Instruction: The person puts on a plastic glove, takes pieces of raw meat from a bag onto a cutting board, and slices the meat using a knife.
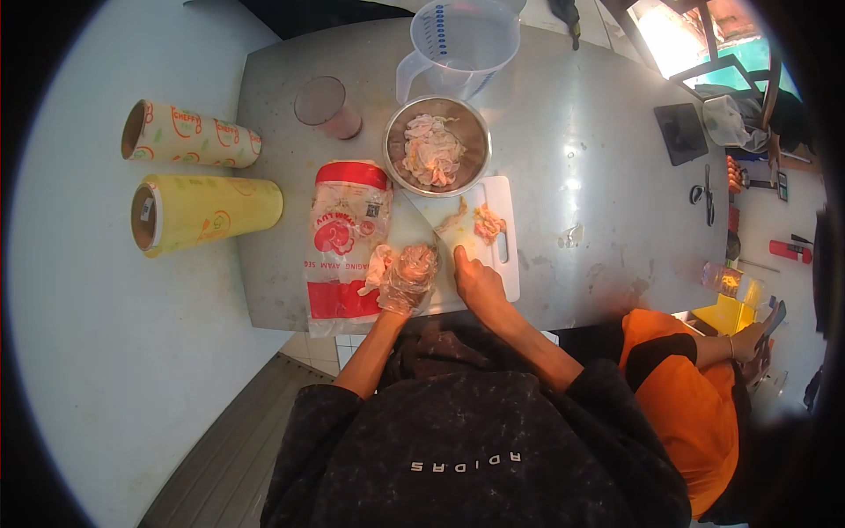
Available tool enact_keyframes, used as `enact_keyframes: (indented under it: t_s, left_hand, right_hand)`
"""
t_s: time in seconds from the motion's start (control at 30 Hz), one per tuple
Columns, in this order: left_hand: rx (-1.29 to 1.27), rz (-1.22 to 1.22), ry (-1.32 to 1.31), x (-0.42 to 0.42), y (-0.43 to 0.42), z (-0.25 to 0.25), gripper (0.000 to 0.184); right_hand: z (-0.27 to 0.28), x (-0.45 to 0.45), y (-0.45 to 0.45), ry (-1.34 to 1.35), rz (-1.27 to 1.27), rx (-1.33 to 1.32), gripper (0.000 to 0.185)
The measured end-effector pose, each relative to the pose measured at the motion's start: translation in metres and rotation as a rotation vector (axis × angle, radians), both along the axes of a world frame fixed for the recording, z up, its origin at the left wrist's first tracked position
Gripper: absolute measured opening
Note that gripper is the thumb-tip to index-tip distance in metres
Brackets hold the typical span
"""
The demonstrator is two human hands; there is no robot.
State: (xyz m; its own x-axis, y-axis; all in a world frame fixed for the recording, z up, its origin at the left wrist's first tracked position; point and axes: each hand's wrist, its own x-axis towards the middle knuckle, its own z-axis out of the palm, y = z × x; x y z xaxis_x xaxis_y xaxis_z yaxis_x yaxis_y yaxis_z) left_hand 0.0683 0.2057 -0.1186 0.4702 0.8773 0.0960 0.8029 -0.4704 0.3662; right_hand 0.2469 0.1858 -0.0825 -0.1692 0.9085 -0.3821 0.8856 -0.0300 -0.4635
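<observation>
My left hand [410, 275], in a clear plastic glove, is closed on a piece of raw chicken [378, 267], whose pale skin sticks out on the left. It rests over the left part of a white cutting board [484, 192]. My bare right hand [480, 282] grips a knife [424, 216], its handle mostly hidden by the fingers and its blade angled to the upper left. Beyond that hand, small orange-pink chicken scraps [488, 224] lie on the board. A steel bowl [484, 167] of pale chicken pieces [431, 150] stands just behind the board.
A red-and-clear chicken bag [348, 238] lies left of the board. Farther back are a clear cup [330, 107] and a measuring jug [466, 48]. Two wrap rolls [207, 214] stand at the left. Scissors [709, 195] and a dark flat device [680, 134] are right. Another person's orange clothing [687, 414] shows nearby.
</observation>
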Motion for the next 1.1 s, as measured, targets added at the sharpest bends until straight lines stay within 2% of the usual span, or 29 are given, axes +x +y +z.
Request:
enact_keyframes:
  t_s: [0.13,0.23,0.33,0.43,0.53,0.63,0.73,0.83,0.87,0.9,0.97,1.03,1.1]
  left_hand:
    - [0.006,0.018,0.016,0.001,0.001,-0.001,0.018]
    - [0.056,0.06,-0.109,-0.003,-0.006,-0.014,0.017]
    - [0.074,0.032,-0.027,-0.002,-0.006,-0.014,0.018]
    - [-0.048,0.067,0.083,-0.001,-0.007,-0.008,0.02]
    - [0.005,0.039,-0.044,-0.008,-0.008,-0.02,0.021]
    - [0.042,0.062,-0.04,-0.002,-0.009,-0.01,0.02]
    - [0.072,0.105,-0.129,0.001,-0.002,-0.024,0.016]
    - [0.064,0.119,-0.185,-0.014,-0.018,-0.03,0.012]
    - [-0.055,0.158,-0.203,-0.016,-0.013,-0.03,0.016]
    - [-0.173,0.199,-0.226,-0.017,-0.008,-0.025,0.021]
    - [-0.229,0.269,-0.208,-0.011,-0.004,0.002,0.027]
    - [-0.086,0.313,-0.13,0.004,0.008,0.049,0.029]
    - [0.012,0.243,-0.192,0.018,0.017,0.043,0.03]
  right_hand:
    - [-0.008,-0.006,0.008,0.034,-0.026,0.016,0.029]
    - [-0.017,-0.019,0.021,0.094,-0.038,0.131,0.029]
    - [-0.008,-0.008,0.005,0.049,-0.043,0.075,0.028]
    - [-0.01,-0.025,0.025,0.012,-0.048,0.127,0.032]
    - [-0.01,-0.025,0.027,0.086,-0.059,0.144,0.036]
    - [-0.007,-0.006,-0.006,-0.014,-0.039,-0.011,0.035]
    - [-0.01,-0.011,-0.005,0.042,-0.067,0.171,0.023]
    - [0.003,-0.007,-0.003,0.104,-0.098,0.104,0.017]
    - [-0.003,-0.001,-0.014,0.046,-0.099,0.057,0.017]
    - [0.0,0.008,-0.02,0.047,-0.109,0.036,0.017]
    - [0.008,0.026,-0.044,0.053,-0.121,-0.037,0.017]
    - [0.02,0.047,-0.064,0.106,-0.137,-0.02,0.018]
    - [0.037,0.063,-0.079,0.128,-0.178,-0.02,0.019]
